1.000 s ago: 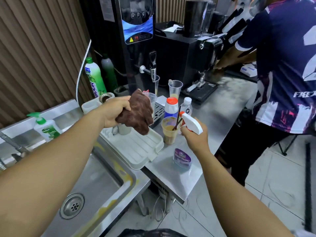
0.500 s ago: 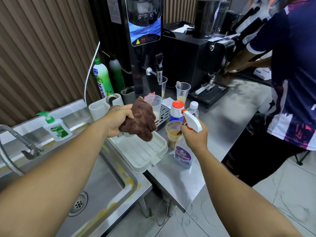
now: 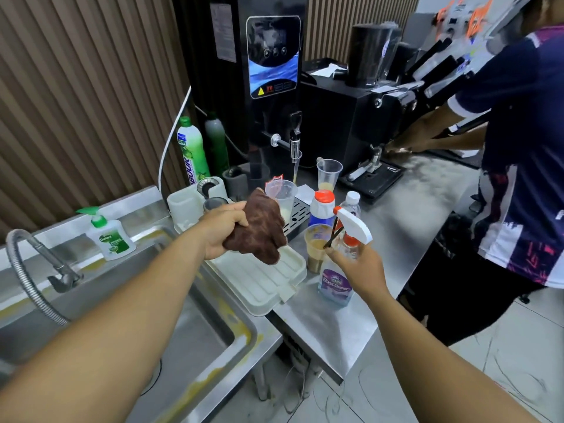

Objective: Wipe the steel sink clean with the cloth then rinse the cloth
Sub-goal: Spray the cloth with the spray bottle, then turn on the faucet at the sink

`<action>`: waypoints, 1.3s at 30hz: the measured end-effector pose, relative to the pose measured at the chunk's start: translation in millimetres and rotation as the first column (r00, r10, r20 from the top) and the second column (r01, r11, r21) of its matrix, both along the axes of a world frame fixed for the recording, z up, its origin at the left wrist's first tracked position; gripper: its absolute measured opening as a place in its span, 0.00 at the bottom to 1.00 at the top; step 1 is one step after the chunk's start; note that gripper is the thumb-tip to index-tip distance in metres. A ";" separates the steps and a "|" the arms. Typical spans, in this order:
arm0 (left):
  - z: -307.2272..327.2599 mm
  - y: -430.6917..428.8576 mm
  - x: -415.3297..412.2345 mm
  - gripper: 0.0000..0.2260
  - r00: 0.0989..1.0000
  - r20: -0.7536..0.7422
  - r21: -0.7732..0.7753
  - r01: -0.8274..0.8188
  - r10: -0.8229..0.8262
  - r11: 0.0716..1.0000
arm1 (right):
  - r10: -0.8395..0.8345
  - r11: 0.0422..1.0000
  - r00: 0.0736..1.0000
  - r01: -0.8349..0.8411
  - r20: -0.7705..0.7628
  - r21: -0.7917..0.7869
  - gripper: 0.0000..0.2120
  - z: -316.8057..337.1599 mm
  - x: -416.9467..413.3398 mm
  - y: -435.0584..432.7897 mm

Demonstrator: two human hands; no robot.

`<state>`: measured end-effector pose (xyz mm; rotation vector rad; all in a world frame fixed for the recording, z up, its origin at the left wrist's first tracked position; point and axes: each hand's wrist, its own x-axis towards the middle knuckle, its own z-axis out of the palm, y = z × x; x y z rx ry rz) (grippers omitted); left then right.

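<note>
My left hand (image 3: 222, 232) grips a bunched brown cloth (image 3: 261, 230) in the air above the cream drying tray (image 3: 265, 285). My right hand (image 3: 357, 267) holds a glass cleaner spray bottle (image 3: 335, 285) by its neck, the white trigger head pointing right; the bottle's base is at the steel counter, touching or just above I cannot tell. The steel sink (image 3: 195, 340) lies lower left under my left forearm, with yellowish stains along its rim and its drain mostly hidden. A flexible steel faucet (image 3: 36, 270) curves over the basin at the left.
A hand-soap pump (image 3: 110, 236) stands on the sink's back ledge. Cups, an iced drink with a straw (image 3: 317, 248), bottles and a black water dispenser (image 3: 271, 96) crowd the steel counter (image 3: 412, 215). Another person (image 3: 512, 166) stands at the counter on the right.
My right hand has lowered the spray bottle toward the counter beside the tray. The cloth stays held above the tray. The view has shifted so the faucet now shows.
</note>
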<state>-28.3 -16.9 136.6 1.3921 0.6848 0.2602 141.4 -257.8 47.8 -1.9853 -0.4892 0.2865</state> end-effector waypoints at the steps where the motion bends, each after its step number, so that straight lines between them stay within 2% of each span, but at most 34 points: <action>1: 0.6 0.5 -2.0 0.24 1.000 0.002 0.000 0.004 -0.004 1.000 | -0.002 1.000 1.000 0.002 0.008 -0.005 0.26 -2.1 -2.3 -3.0; 4: 6.3 1.1 -8.1 0.23 1.000 -0.002 0.003 0.030 -0.030 1.000 | -0.044 0.999 0.999 0.043 0.013 0.022 0.27 -6.4 -13.6 -12.6; 6: 12.0 1.1 -13.4 0.23 0.998 -0.007 0.008 0.056 -0.056 0.998 | -0.185 0.983 0.980 0.185 0.077 0.012 0.24 -8.4 -27.0 -19.9; 9: 13.8 2.7 -21.3 0.23 0.995 0.007 0.003 0.095 -0.095 0.995 | -0.481 0.876 0.856 0.463 0.188 0.136 0.04 -3.9 -59.0 -28.9; 11: 12.0 7.8 -29.0 0.23 0.993 -0.003 0.016 0.122 -0.121 0.992 | -0.481 0.876 0.841 0.453 0.246 0.162 0.08 1.2 -84.8 -22.3; 13: 11.0 12.4 -36.4 0.23 0.986 -0.051 0.063 0.161 -0.158 0.985 | -0.359 0.932 0.886 0.324 0.293 0.162 0.09 6.5 -102.7 -5.5; 16: 15.7 16.1 -53.0 0.21 0.955 -0.136 0.167 0.285 -0.264 0.944 | -0.053 0.983 0.955 -0.001 0.292 0.181 0.06 25.5 -119.7 35.7; 17: 18.3 16.9 -59.8 0.19 0.940 -0.164 0.189 0.329 -0.300 0.925 | 0.084 0.977 0.959 -0.132 0.269 0.166 0.12 37.7 -125.3 50.1; 19: 26.8 17.5 -76.2 0.17 0.908 -0.223 0.256 0.404 -0.354 0.878 | 0.356 0.914 0.909 -0.386 0.215 0.121 0.25 59.0 -131.4 75.8; 20: 32.1 18.5 -85.9 0.17 0.895 -0.252 0.291 0.434 -0.370 0.853 | 0.465 0.868 0.865 -0.487 0.187 0.095 0.27 68.4 -133.9 88.3; 22: 43.3 20.4 -105.3 0.17 0.874 -0.306 0.327 0.468 -0.376 0.821 | 0.596 0.786 0.781 -0.615 0.187 0.061 0.18 82.7 -138.6 107.2; 24: 50.2 28.5 -128.2 0.16 0.888 -0.345 0.378 0.429 -0.305 0.820 | 0.662 0.726 0.731 -0.680 0.166 0.101 0.06 89.8 -146.8 125.1; 27: 55.3 38.2 -165.7 0.09 0.927 -0.362 0.499 0.285 -0.102 0.818 | 0.724 0.652 0.673 -0.739 0.147 0.172 0.10 91.3 -163.2 152.1; 31: 52.8 39.3 -216.3 0.11 0.941 -0.327 0.590 0.130 0.089 0.797 | 0.825 0.504 0.499 -0.862 0.265 0.055 0.08 93.1 -196.2 188.8; 34: 49.1 37.2 -260.6 0.06 0.948 -0.286 0.617 0.072 0.138 0.783 | 0.853 0.425 0.400 -0.905 0.336 0.000 0.12 98.9 -222.4 208.3; 36: 46.1 33.9 -288.0 0.09 0.936 -0.285 0.602 0.008 0.206 0.798 | 0.890 0.360 0.338 -0.933 0.307 -0.015 0.08 101.5 -238.4 218.4; 39: 38.8 24.6 -322.7 0.07 0.914 -0.296 0.544 -0.077 0.277 0.835 | 0.939 0.257 0.241 -0.966 0.245 -0.034 0.07 101.0 -262.0 234.3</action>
